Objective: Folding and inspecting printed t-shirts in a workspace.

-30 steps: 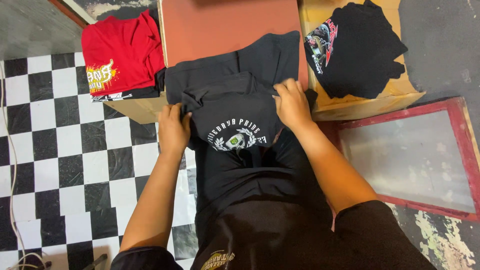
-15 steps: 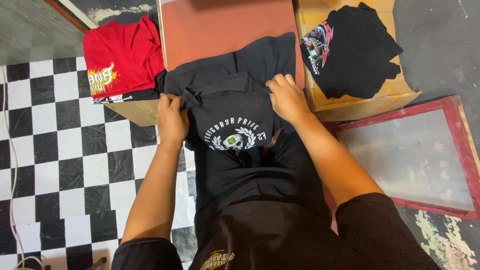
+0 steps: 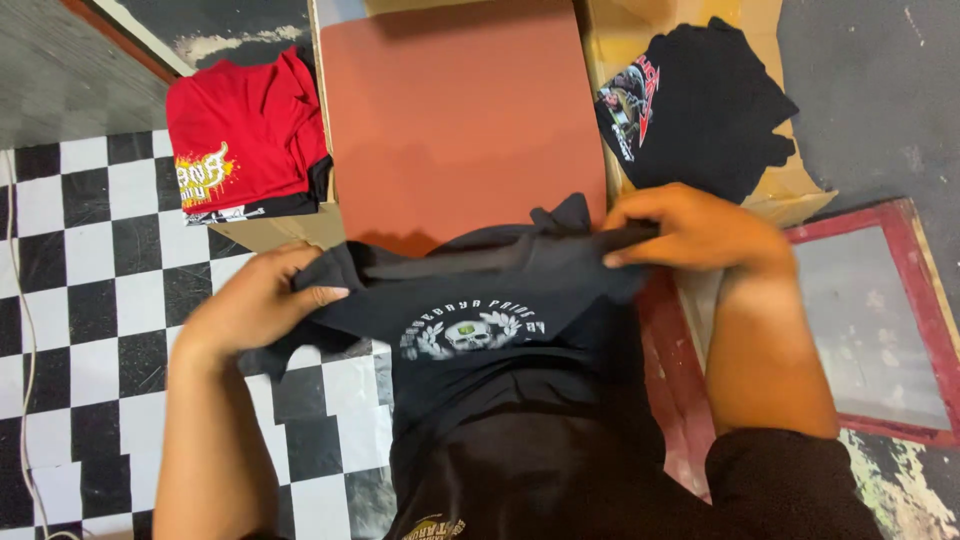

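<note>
The black T-shirt [image 3: 470, 300] with a white wreath-and-skull print no longer lay flat on the reddish-brown table [image 3: 450, 120]. Half a second earlier it had still rested on the near part of the board, with both hands pressing its folded edges; now it was lifted clear and held in the air just in front of the table's near edge, above the person's lap. The left hand [image 3: 255, 305] had moved outward and toward the body, over the black-and-white checkered floor [image 3: 100, 300], its fingers closed round the shirt's left edge with the thumb on top of the cloth. The right hand [image 3: 690, 230] had swung out to the right, near the corner of the cardboard box, and pinched the shirt's right edge between its thumb and curled fingers. The cloth stretched between the two hands, with a small bunch standing up at its top middle. The table's surface, partly covered before, now showed bare. The red T-shirt [image 3: 240, 130] on the box at the left and the black printed shirt [image 3: 700, 100] on the box at the right lay as before. The red-framed screen [image 3: 880, 330] stayed on the floor at the right.
</note>
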